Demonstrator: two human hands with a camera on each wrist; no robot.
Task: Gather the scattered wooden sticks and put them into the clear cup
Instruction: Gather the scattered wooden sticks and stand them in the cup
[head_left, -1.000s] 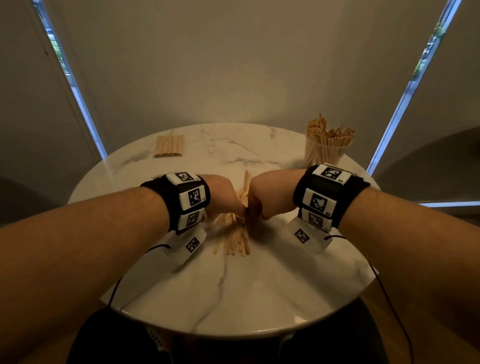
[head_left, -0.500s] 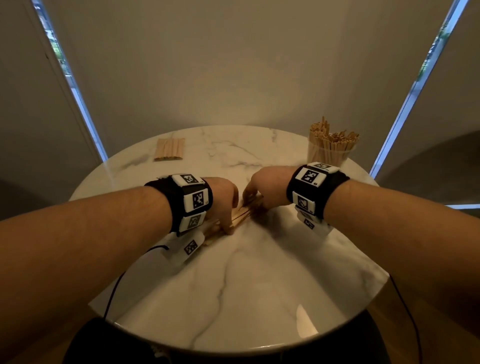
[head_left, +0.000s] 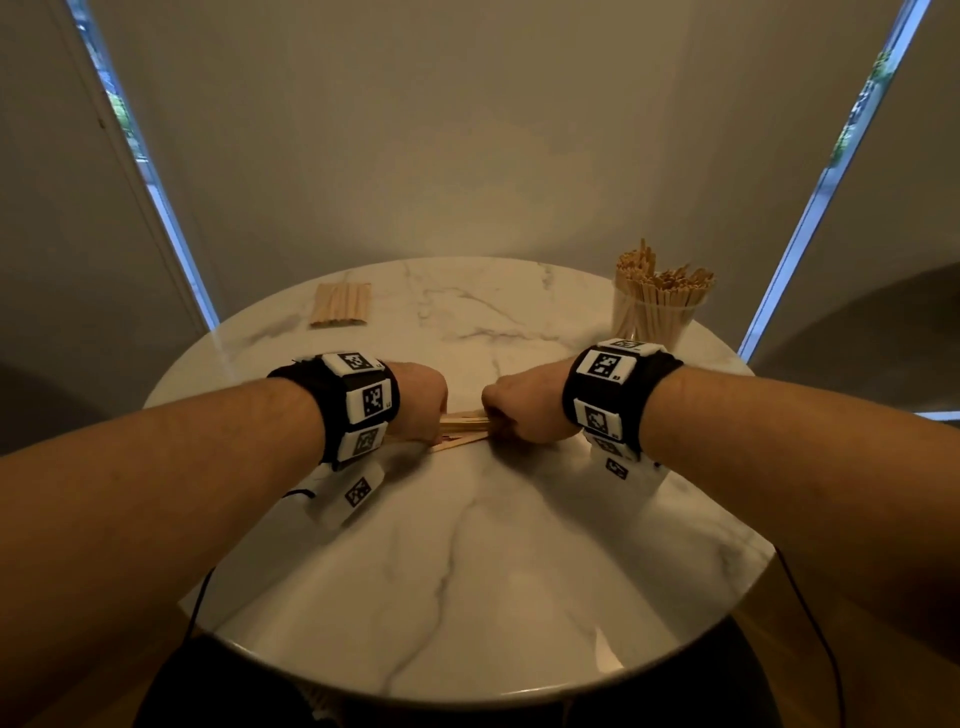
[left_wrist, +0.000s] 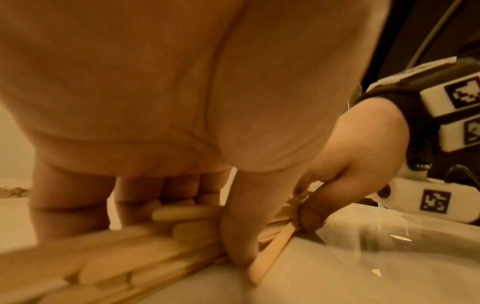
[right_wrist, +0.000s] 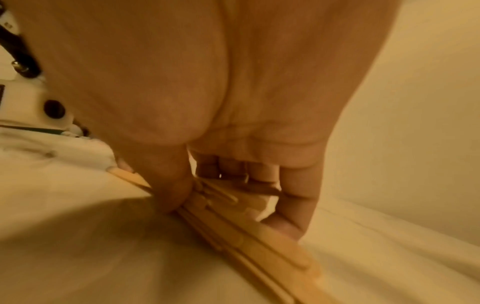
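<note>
Our left hand (head_left: 415, 402) and right hand (head_left: 524, 402), fingers (left_wrist: 233, 232) curled, grip opposite ends of one bundle of wooden sticks (head_left: 462, 426) on the desk (head_left: 467, 571). Behind the bundle, rightward: clear cup (head_left: 652, 317), stick-filled; leftward: flat stick row (head_left: 340, 305).

cup (head_left: 655, 317) far right on table (head_left: 467, 597), sticks (head_left: 464, 427) centre

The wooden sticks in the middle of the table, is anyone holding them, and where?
Yes. Both hands grip the bundle of wooden sticks: left hand at its left end, right hand at its right end, thumbs and curled fingers around it.
</note>
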